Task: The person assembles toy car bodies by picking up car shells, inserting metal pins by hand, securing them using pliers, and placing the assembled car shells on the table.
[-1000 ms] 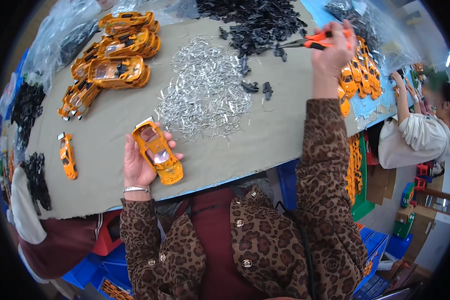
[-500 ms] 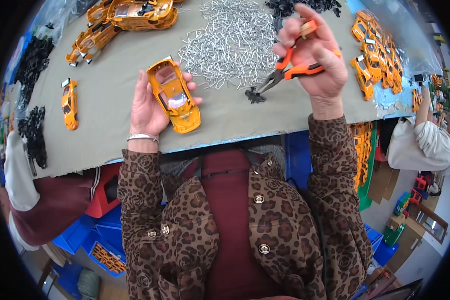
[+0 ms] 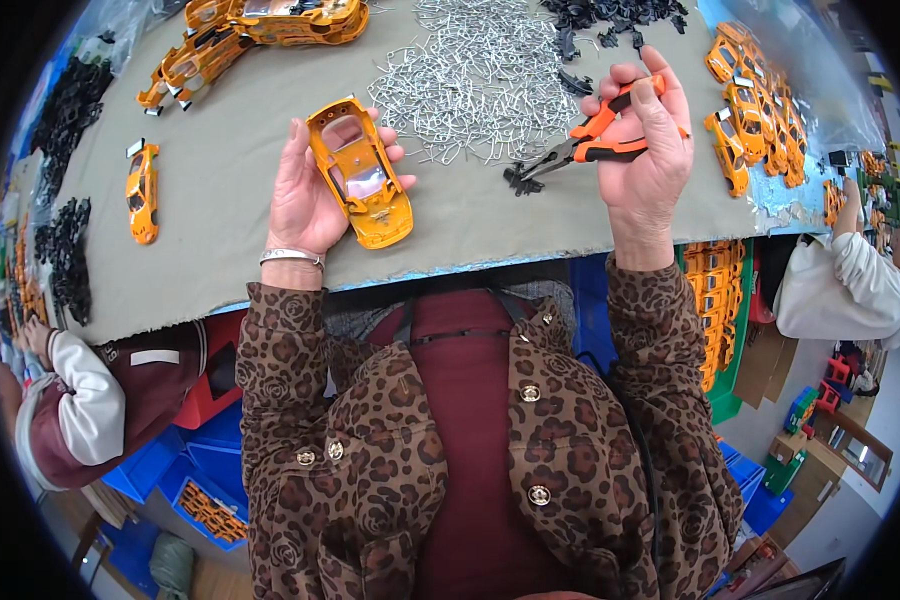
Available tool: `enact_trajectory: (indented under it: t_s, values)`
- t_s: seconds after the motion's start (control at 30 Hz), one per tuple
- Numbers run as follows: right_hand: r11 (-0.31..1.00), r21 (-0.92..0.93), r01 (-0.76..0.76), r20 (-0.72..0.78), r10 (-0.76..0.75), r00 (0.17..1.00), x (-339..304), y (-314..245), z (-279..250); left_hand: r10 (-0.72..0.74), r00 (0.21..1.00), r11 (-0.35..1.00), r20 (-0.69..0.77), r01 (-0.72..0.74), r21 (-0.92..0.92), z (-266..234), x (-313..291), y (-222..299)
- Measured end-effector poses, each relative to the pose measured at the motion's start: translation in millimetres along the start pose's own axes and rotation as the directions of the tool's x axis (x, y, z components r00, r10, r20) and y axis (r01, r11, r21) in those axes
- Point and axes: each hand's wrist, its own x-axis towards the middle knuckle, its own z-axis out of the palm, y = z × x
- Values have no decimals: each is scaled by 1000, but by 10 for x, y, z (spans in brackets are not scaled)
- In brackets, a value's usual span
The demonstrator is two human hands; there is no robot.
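Note:
My left hand (image 3: 305, 195) holds an orange toy car body (image 3: 385, 215), its hollow underside turned up and the fingers wrapped around its side. In my right hand (image 3: 650, 165) are long-nose pliers (image 3: 562, 155) with orange and black handles. At the tips of the pliers sits a small black plastic part (image 3: 521, 180), just over the table; whether the jaws grip it firmly is hard to make out. Beyond both hands spreads a heap of bent silver metal pins (image 3: 470, 85).
Several orange car bodies (image 3: 205, 60) lie at the far left, and more cars (image 3: 755, 120) at the right. One car (image 3: 142, 195) stands alone on the left. Black parts (image 3: 610, 15) are piled at the back and along the left edge. Co-workers sit on both sides.
My right hand has come nearer, and its fingers have closed more around the plier handles. The black part at the tips shifted slightly right. My left hand moved a little with the car body.

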Motion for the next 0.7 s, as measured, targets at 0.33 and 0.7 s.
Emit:
enact_trajectory:
  t_s: [0.33, 0.7]
  values:
    - [996, 36, -88, 444, 62, 894, -18, 110, 305, 34, 999, 997, 11, -33, -77, 39, -91, 134]
    - [977, -212, 1, 449, 96, 888, -131, 187, 531, -7, 998, 998, -65, 11, 60, -26, 40, 142]
